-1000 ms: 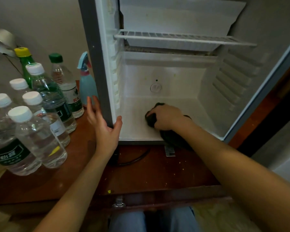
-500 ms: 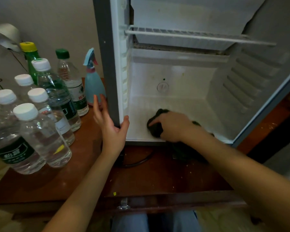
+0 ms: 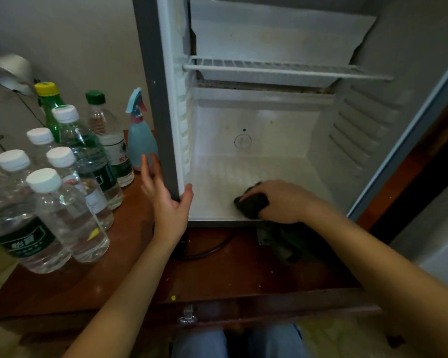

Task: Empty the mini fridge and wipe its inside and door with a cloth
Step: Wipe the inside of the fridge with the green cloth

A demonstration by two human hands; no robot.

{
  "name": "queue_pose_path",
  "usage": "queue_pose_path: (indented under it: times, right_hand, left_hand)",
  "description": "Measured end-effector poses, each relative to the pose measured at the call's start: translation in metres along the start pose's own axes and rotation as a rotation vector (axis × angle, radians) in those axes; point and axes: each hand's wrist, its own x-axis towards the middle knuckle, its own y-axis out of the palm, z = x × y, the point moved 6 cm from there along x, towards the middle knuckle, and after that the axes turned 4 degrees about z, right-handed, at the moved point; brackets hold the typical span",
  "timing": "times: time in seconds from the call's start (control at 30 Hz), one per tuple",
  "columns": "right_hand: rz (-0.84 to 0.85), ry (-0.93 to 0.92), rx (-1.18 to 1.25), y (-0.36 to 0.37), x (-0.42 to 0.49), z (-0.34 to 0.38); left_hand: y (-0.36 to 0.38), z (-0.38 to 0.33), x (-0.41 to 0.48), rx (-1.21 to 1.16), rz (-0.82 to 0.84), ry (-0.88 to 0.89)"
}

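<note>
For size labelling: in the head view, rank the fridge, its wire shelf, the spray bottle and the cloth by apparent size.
1. fridge
2. wire shelf
3. spray bottle and cloth: unranked, since the right hand covers part of the bunched cloth.

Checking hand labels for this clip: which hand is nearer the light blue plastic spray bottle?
Left. The left hand rests on the grey fridge edge, fingertips beside the light blue spray bottle; the right hand holds a dark cloth on the fridge floor.

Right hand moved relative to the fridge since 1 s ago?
Yes. Against the round mark on the rear wall, the right hand and cloth slid toward the fridge's front lip, slightly rightward.
</note>
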Motion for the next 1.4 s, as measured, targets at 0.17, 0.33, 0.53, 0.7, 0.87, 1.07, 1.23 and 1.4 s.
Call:
queue_pose_path:
  times: [0.17, 0.33, 0.53, 0.7, 0.87, 1.07, 1.23, 1.4]
  right_hand:
    - [-0.290, 0.281, 0.102, -0.059, -0.014, -0.072]
    - [-0.156, 0.197, -0.008, -0.033, 0.056, -0.065]
    - [-0.067, 0.134, -0.062, -0.011, 0.066, -0.051]
    - [-0.033, 0.120, -0.140, 0.015, 0.027, -0.037]
    - [-0.079, 0.193, -0.025, -0.021, 0.098, -0.044]
    - [-0.134, 0.145, -0.139, -0.030, 0.141, -0.015]
    - [-0.030, 0.079, -0.227, -0.001, 0.082, 0.011]
    - [-0.073, 0.048, -0.139, 0.020, 0.014, 0.021]
  left_hand:
    - [0.001, 0.000, 0.001, 0.001, 0.000, 0.009]
    - [0.002, 0.002, 0.000, 0.005, -0.019, 0.008]
    - [0.002, 0.000, 0.000, 0.011, -0.018, 0.000]
    - [0.002, 0.001, 0.000, -0.008, -0.018, 0.004]
    - [0.002, 0.001, -0.001, -0.009, -0.007, 0.003]
    - [0.002, 0.000, 0.000, -0.042, -0.009, -0.020]
    - [0.002, 0.002, 0.000, -0.048, 0.003, -0.008]
    - [0.002, 0.002, 0.001, -0.060, 0.007, 0.003]
